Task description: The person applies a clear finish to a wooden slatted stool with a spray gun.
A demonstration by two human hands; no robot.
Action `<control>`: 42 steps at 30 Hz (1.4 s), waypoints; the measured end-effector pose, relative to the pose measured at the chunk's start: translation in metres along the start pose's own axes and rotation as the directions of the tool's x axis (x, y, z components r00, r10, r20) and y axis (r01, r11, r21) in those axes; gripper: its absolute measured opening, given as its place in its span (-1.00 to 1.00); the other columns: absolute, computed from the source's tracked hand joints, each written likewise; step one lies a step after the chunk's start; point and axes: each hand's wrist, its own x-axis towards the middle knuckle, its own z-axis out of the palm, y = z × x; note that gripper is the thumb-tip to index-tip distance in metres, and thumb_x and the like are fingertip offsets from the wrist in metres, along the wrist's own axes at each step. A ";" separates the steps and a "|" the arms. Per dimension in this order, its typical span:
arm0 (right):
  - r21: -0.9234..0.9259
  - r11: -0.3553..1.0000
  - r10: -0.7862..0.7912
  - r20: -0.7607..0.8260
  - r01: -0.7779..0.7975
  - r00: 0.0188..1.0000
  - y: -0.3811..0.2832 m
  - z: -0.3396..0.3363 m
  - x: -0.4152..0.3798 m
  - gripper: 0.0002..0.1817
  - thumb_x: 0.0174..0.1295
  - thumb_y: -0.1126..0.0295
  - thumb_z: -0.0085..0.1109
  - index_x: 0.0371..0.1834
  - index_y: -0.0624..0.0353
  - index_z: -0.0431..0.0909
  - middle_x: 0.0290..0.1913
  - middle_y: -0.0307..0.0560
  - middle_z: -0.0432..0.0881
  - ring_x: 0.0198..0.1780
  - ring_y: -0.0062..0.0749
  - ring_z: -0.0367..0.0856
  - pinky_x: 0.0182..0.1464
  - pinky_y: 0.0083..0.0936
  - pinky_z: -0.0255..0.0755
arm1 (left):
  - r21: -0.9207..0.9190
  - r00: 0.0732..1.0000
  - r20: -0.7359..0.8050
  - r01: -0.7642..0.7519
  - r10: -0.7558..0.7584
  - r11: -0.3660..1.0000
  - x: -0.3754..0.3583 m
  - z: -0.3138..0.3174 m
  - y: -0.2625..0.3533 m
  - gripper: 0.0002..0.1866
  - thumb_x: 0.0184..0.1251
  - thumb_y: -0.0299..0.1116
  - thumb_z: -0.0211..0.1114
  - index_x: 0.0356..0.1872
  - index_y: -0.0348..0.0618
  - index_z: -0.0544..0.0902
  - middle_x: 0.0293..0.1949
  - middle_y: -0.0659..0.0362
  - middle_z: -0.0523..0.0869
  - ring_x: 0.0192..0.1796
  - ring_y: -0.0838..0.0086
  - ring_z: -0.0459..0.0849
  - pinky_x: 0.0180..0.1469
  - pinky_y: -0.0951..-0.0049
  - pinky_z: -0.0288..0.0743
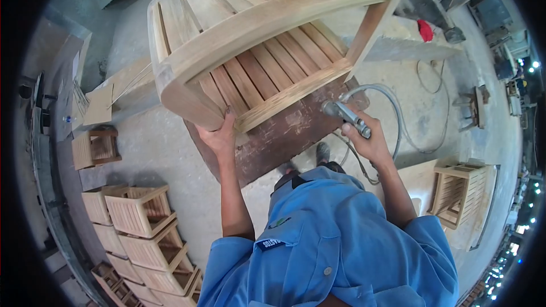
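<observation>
A slatted wooden piece of furniture, box-like with slats on two faces, rests tilted on a brown worktable. My left hand grips its lower left corner, thumb up against the rail and fingers underneath. In my right hand is an air sander, a metal-bodied tool with a round head that points left, just below the right end of the lower rail. A grey hose loops away from the tool on the right.
Several similar slatted wooden pieces are stacked on the floor at lower left, and one more stands above them. Another wooden piece sits on a board at right. A red cloth lies on a concrete ledge. Hose coils cross the floor.
</observation>
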 end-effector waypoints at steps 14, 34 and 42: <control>0.463 0.875 -0.265 0.218 0.140 0.939 -0.051 0.041 -0.040 -0.41 0.14 0.45 0.31 0.28 0.35 0.42 -0.17 0.01 0.69 -0.18 -0.46 0.66 -0.07 -0.54 0.50 | 0.306 0.898 0.368 0.129 -0.242 0.943 0.005 -0.075 -0.058 -0.60 0.12 -0.51 0.47 -0.03 -0.40 0.58 -0.09 0.05 0.68 -0.07 0.41 0.62 0.07 0.42 0.47; 0.353 0.866 -0.501 0.604 0.355 0.620 -0.014 -0.097 -0.184 -0.32 0.06 0.28 0.44 0.31 0.03 0.46 -0.09 0.03 0.70 -0.20 -0.12 0.72 -0.12 -0.38 0.56 | -0.128 0.777 0.326 0.601 -0.539 0.789 -0.293 -0.007 0.080 -0.52 0.56 -0.17 0.01 0.35 -0.23 0.36 0.28 0.07 0.49 0.30 0.37 0.45 0.34 0.36 0.26; 0.342 0.740 -0.666 0.259 0.579 0.699 -0.002 -0.198 -0.201 -0.39 0.15 0.31 0.36 0.22 0.42 0.43 -0.12 0.16 0.69 -0.18 -0.25 0.74 -0.06 -0.40 0.56 | -0.337 0.869 0.278 0.488 -0.410 0.805 -0.280 0.013 0.117 -0.36 0.59 0.04 -0.19 0.47 -0.22 0.15 0.47 0.04 0.21 0.49 0.27 0.19 0.48 0.25 0.10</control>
